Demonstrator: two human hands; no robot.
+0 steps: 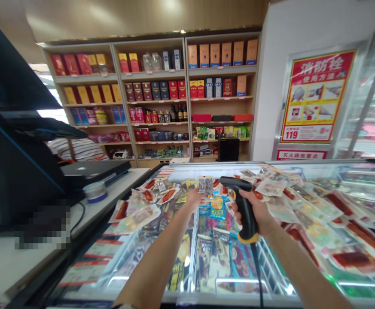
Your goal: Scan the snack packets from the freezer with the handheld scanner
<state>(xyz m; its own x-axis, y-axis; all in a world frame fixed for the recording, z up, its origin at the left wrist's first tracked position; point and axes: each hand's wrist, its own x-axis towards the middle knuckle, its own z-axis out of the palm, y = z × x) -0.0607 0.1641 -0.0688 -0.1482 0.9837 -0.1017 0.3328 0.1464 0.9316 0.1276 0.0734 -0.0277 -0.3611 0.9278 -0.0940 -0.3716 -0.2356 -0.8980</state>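
Closed around the handle of a black scanner point(248, 216), the right grip point(262, 213) leaves its head free, pointing leftward. Farther off, the left grip point(194, 198) meets the near edge of a clear packet point(205, 184), probably to steady it; I can't tell whether it pinches. Behind stand boxed shelves point(187, 70).

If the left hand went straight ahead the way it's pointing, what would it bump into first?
Probably the small clear plastic packet with greyish contents, just beyond the left hand; its fingers may already touch it, as depth is unclear.
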